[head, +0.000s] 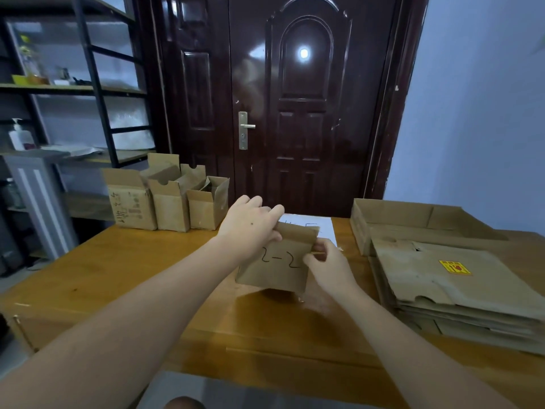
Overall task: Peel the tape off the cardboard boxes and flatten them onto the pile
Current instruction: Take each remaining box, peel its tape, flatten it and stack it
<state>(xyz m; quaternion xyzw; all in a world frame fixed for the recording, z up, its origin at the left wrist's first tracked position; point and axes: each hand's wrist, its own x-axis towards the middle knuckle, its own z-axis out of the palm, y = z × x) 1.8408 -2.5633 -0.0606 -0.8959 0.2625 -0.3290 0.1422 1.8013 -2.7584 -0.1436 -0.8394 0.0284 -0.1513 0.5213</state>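
Above the wooden tabletop (118, 278), the small cardboard box (277, 261) (marked "2-2") is held up by both hands. The right hand (327, 264) pinches a tape strip (317, 253) at its right edge; the left hand (250, 225) grips its top. The flattened pile (460, 278) lies right, three open boxes (168, 199) far left.

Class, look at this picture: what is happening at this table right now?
A person holds a small cardboard box marked "2-2" above the wooden table. The left hand grips its top edge; the right hand pinches its right side. Three open boxes wait at the back left, and a pile of flattened cardboard lies to the right.
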